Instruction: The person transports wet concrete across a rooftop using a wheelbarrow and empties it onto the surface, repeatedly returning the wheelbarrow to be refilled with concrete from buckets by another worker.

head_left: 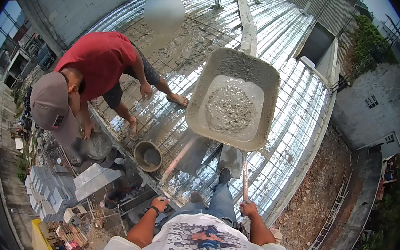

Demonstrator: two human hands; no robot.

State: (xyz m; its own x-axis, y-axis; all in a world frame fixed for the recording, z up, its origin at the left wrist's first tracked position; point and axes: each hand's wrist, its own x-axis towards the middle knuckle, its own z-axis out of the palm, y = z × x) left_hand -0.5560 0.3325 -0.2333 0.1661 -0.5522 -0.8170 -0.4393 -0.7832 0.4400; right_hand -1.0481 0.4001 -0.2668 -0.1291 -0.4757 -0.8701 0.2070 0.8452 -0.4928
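Observation:
A wheelbarrow [195,100] stands in front of me, its tray partly filled with wet grey concrete [231,108]. My right hand [248,208] is wrapped round the end of its right handle [246,178]. At the rear end of the left handle [178,158], my left hand [160,203] has its fingers curled closed; the grip itself is partly hidden. Under the right side of the tray lies a grey board [231,160], with one of my shoes [224,176] at its near end.
A co-worker in a red shirt [97,63] bends at the left roof edge, one hand down by a bucket [99,146]. Another bucket [148,156] stands near that edge. Rebar mesh [287,134] covers the metal decking. There is an opening [317,42] at the far right. Ground lies far below both sides.

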